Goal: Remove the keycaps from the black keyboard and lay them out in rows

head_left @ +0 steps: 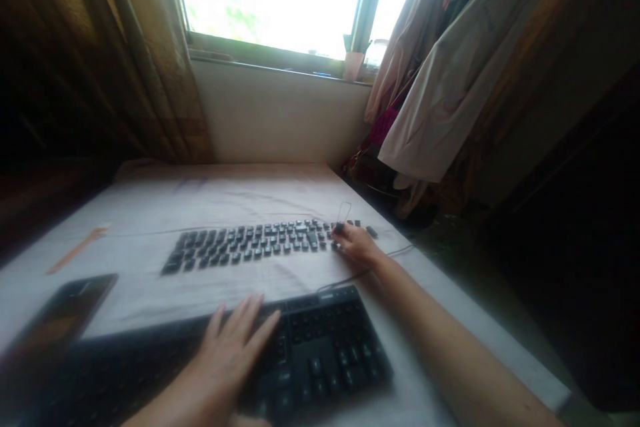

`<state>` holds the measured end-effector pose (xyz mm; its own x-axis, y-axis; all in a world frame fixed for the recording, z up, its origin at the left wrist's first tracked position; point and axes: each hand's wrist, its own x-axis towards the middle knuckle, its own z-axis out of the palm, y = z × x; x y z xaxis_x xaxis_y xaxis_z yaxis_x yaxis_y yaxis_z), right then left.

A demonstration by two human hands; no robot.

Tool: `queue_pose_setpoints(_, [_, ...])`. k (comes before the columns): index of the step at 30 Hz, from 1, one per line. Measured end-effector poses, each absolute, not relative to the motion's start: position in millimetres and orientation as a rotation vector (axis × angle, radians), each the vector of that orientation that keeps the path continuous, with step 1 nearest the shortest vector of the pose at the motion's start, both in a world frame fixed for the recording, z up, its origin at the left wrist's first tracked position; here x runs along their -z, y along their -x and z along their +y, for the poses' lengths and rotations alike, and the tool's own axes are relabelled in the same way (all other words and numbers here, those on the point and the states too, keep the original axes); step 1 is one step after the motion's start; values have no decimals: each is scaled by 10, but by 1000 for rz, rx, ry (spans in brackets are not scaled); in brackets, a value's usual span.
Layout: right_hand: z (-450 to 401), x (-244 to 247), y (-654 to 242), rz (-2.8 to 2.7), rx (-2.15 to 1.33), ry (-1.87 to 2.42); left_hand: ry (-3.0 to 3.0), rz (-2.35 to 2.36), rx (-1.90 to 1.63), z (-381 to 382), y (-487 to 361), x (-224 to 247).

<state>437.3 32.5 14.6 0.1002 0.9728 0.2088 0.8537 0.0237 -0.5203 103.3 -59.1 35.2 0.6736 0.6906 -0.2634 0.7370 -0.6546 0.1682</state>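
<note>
A black keyboard lies across the near side of the white-covered table. Part of it shows bare key sockets, while several keys at its lower right still carry caps. My left hand rests on it, fingers spread, gripping nothing. Beyond it, loose black keycaps are laid out in rows. At the right end of these rows, my right hand is closed on a small black piece with a thin wire loop standing up, which looks like a wire keycap puller. Its fingertips are close to the keycaps.
A dark flat phone-like object lies at left, with an orange strip-shaped tool beyond it. The keyboard's cable runs right. Past the table are a window, a curtain and hanging clothes.
</note>
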Motion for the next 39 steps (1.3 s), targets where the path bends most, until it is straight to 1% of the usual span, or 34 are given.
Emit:
queue_pose_setpoints(10, [232, -211, -4351, -1776, -230, 1861, -2585, 1100, 363, -533, -1047, -397])
queue_pose_setpoints(16, [172, -214, -4408, -1699, -198, 2031, -2636, 1202, 369, -613, -1113, -450])
queue_pose_setpoints(23, [205, -54, -4352, -1700, -264, 2185, -2614, 1105, 358, -545, -1034, -363])
queue_pose_setpoints(29, [191, -36, -4342, -1742, -280, 2165, -2625, 1093, 267, -533, -985, -272])
queue_pose_setpoints(39, [217, -78, -4338, -1830, -206, 2150, -2578, 1112, 283, -551, -1018, -332])
